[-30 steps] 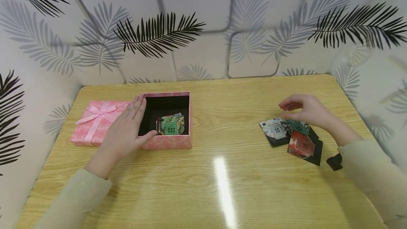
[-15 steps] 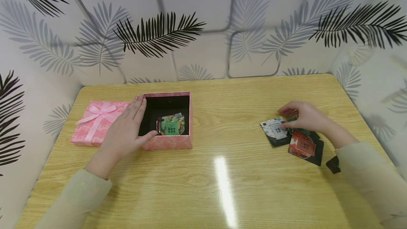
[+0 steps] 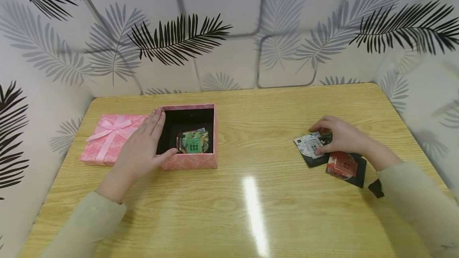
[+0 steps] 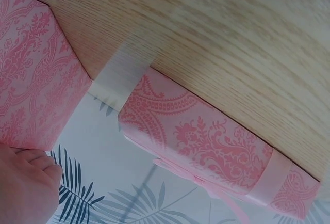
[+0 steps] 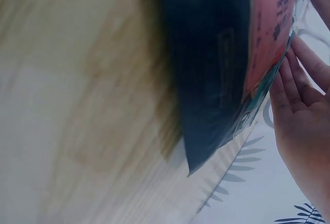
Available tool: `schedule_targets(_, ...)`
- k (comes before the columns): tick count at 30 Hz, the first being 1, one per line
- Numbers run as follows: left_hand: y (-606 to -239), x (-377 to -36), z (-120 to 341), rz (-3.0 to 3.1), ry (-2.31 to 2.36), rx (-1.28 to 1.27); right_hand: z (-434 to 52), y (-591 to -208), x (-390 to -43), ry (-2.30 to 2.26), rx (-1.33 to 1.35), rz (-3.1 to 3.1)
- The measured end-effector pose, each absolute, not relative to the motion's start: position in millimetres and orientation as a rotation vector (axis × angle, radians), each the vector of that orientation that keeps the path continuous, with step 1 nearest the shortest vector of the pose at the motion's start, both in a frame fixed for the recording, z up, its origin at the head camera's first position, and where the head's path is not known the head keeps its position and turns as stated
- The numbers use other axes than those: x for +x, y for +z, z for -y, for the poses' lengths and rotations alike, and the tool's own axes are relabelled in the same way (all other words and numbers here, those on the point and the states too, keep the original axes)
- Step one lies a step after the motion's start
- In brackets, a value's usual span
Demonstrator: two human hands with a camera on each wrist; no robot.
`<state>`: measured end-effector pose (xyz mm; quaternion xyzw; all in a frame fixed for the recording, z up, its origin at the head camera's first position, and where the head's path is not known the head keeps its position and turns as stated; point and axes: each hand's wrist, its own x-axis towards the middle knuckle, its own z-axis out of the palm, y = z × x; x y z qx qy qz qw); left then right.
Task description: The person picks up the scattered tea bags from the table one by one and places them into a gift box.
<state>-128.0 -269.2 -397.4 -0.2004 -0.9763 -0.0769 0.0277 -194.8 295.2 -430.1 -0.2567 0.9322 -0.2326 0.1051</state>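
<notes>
My left hand [image 3: 138, 150] lies with straight fingers along the left wall of an uncovered pink box [image 3: 190, 162], its thumb at the front rim. Several tea sachets [image 3: 193, 141], a green one on top, lie inside the black interior. On the right, my right hand [image 3: 348, 138] bends over a small pile of sachets, thumb and fingers around a mostly hidden green tea sachet [image 3: 325, 138]. A white sachet [image 3: 307, 143] lies beside its thumb and a red one [image 3: 342, 166] under the palm. In the right wrist view the fingers [image 5: 294, 84] are at the sachets' edge.
Left of the box is its pink lid [image 3: 105, 146] with a ribbon bow, partly behind the left hand. A small black piece [image 3: 375, 188] lies near the right sleeve. Leaf-patterned curtain [image 3: 233, 59] stands behind the wooden table [image 3: 287, 210].
My right hand has come down onto the sachet pile, its thumb and fingers now around the green sachet and covering most of it. The left hand has stayed at the box.
</notes>
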Motion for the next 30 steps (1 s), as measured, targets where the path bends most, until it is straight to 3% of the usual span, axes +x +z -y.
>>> schedule_targets(30, -396, -128, 270, 3.027, -0.227, -0.616, -267, -412, -213, -0.975, -0.467, -2.763)
